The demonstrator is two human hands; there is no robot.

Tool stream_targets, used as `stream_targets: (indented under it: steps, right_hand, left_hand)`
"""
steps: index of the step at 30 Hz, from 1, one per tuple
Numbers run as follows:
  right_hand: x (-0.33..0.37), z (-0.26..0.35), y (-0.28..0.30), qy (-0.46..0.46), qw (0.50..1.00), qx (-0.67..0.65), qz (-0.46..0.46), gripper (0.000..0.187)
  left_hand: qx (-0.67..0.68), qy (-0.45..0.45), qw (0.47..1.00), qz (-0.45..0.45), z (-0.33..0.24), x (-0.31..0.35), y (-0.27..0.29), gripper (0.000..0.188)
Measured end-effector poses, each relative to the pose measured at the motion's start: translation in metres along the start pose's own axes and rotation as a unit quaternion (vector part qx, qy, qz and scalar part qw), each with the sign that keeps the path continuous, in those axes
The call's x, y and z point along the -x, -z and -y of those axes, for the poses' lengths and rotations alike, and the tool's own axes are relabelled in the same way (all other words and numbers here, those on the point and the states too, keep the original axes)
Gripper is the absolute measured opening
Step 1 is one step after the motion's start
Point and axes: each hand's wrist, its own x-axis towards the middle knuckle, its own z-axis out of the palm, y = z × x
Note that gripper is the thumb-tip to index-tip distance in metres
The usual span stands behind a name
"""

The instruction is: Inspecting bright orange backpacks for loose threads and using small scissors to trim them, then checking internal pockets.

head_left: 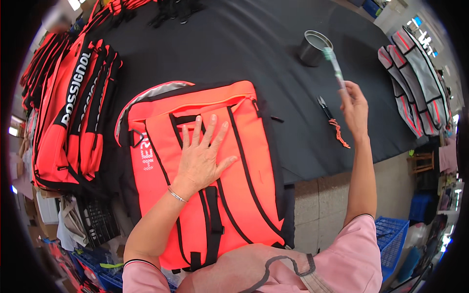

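A bright orange-red backpack [200, 146] with black trim lies in front of me, its straps facing up. My left hand [202, 156] rests flat on its upper part, fingers spread. In my right hand [355, 108] is a toothbrush [336, 71], gripped by the handle with its green-white bristle end up and away from me. The bristle end overlaps the rim of a metal cup [312, 51] in this view; whether it touches I cannot tell. Left of my right hand lie thread snips [325, 110] with an orange cord tied to them.
Stacked orange-red and black bags [73, 117] stand at the left; grey bags with orange stripes [413, 83] are at the far right. A dark cloth [234, 49] covers the table. A small black piece [277, 118] lies beside the backpack. A blue crate [391, 239] sits below at right.
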Motion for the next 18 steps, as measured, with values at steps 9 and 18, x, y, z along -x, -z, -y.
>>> stream_targets:
  steps: [9, 18]
  right_hand:
    - [0.025, 0.083, -0.117, 0.354, 0.899, 0.13, 0.222, 0.013]
    - [-0.001, 0.092, -0.135, 0.435, 0.81, 0.28, 0.276, 0.012]
  left_hand:
    - [0.091, -0.023, 0.994, -0.05, -0.003, 0.007, -0.003, 0.067]
    - [0.119, -0.027, 0.989, -0.078, -0.001, 0.008, -0.004, 0.063]
